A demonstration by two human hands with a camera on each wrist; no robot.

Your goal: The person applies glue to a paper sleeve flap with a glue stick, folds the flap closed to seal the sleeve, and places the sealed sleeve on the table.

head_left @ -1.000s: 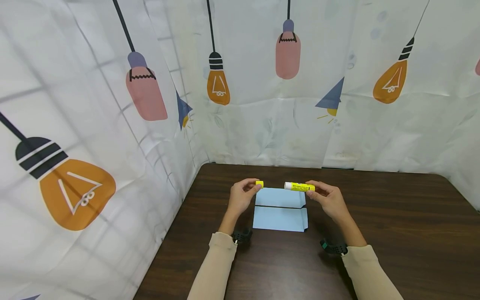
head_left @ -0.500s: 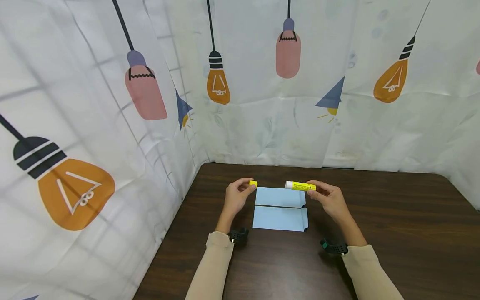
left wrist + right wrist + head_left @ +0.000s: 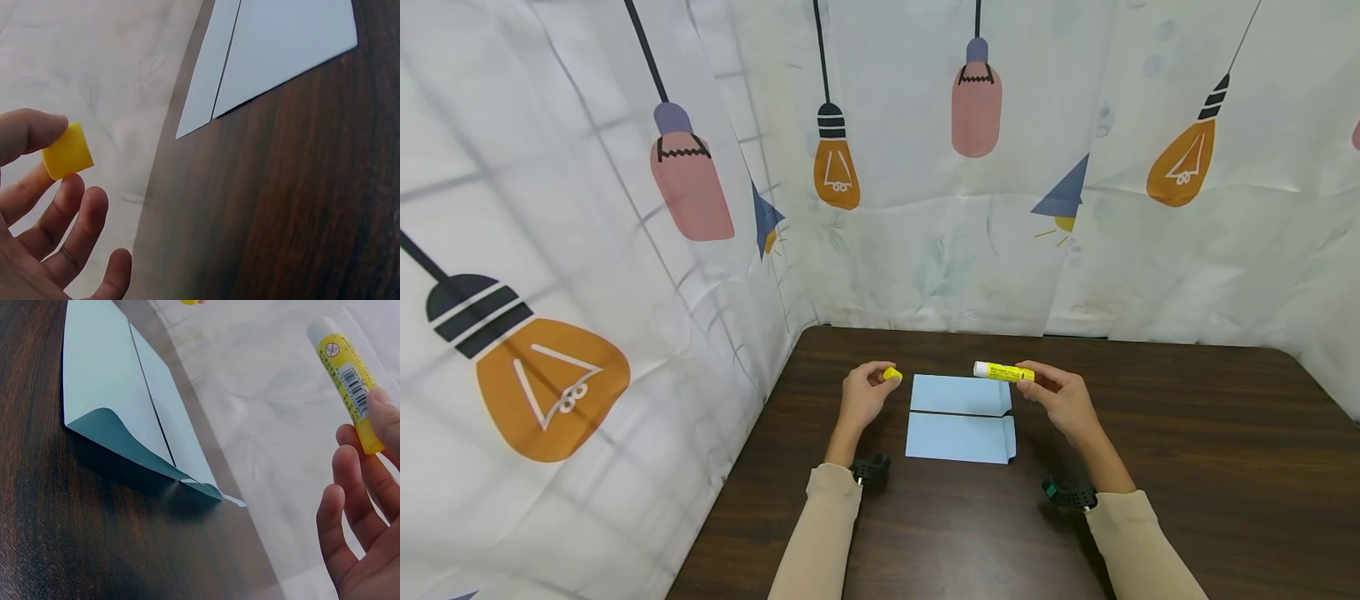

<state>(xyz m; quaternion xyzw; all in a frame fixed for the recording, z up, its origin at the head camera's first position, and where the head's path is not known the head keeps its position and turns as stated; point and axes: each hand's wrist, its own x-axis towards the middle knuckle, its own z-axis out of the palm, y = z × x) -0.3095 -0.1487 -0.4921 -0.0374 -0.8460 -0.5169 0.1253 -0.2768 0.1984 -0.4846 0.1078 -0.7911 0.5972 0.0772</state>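
Observation:
A small yellow cap (image 3: 70,153) is pinched between the thumb and fingers of my left hand (image 3: 862,395), left of the blue paper. My right hand (image 3: 1060,400) grips a yellow glue stick (image 3: 347,378) near its base. The stick's white end points left, uncapped, above the paper's far right part. Between the hands lies a light blue folded paper (image 3: 961,437) with a dark gap running across it. In the right wrist view the paper's near end curls up off the table.
The dark wooden table (image 3: 1187,467) extends to both sides and in front of the paper. A white curtain (image 3: 925,267) printed with lamps hangs behind the far edge and along the left side.
My left hand has drawn left with the yellow cap, away from the glue stick, and the cap has tilted. The right hand and glue stick have shifted very slightly right.

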